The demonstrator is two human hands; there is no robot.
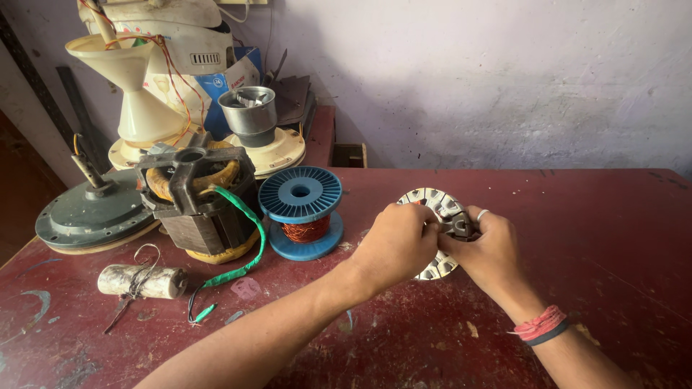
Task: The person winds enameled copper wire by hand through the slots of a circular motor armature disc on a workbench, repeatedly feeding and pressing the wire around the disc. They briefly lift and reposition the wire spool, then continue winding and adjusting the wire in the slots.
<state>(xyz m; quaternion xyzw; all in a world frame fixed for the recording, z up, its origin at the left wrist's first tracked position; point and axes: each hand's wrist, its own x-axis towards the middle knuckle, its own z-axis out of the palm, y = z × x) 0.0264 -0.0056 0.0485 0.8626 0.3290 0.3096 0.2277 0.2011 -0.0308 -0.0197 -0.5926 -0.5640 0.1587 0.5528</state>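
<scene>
Hands, left (395, 241) and right (484, 241), pinched a slotted metal stator core (435, 203) between them, held just above the red tabletop (591, 238). Slots appeared bare of winding; blue copper-wire spool (301, 210) stood apart, left of it.

Under the hands is a worn dark red table (598, 238) with scratched paint. Behind them stands a pale violet plaster wall (504, 79), stained, in soft daylight.
</scene>
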